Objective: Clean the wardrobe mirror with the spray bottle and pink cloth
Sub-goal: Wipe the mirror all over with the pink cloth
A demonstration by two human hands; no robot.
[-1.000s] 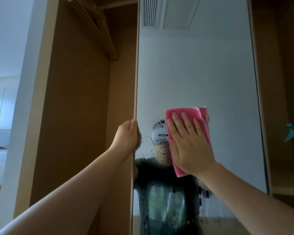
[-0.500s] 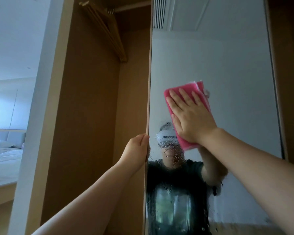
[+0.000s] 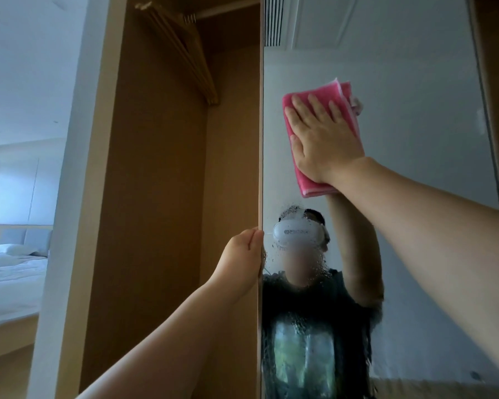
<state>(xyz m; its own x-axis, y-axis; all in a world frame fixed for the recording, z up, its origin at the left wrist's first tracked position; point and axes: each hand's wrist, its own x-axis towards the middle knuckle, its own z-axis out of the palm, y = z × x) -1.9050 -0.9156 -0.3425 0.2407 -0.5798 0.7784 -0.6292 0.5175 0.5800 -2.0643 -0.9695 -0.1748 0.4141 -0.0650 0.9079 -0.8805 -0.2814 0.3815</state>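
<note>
Pink, folded terry cloth (image 3: 313,184) lies flat against the tall wardrobe mirror (image 3: 401,125), high on the glass and left of its middle. My right hand (image 3: 323,139) presses it there with fingers straight and spread, palm on the fabric and nothing curled round it. The cloth's long axis runs nearly up and down, leaning slightly left at the top, and pink shows above the fingertips and below the wrist.

My left hand (image 3: 244,260) is lower, at the pale wooden door edge (image 3: 260,139). Its fingers wrap round that edge and hold the mirrored door.

The relation that matters is a patch of spray droplets (image 3: 297,321) clinging to the glass directly below the cloth. It runs down the left strip of the mirror, beside the left hand. That hand is nearer the wet patch but is busy with the door, so I judge the cloth hand must stroke downward to reach it.

The spray bottle is out of view. Left of the door I see the open brown wardrobe interior (image 3: 156,197), wooden hangers (image 3: 185,53) on a rail, and a white bed (image 3: 9,272) beyond.
</note>
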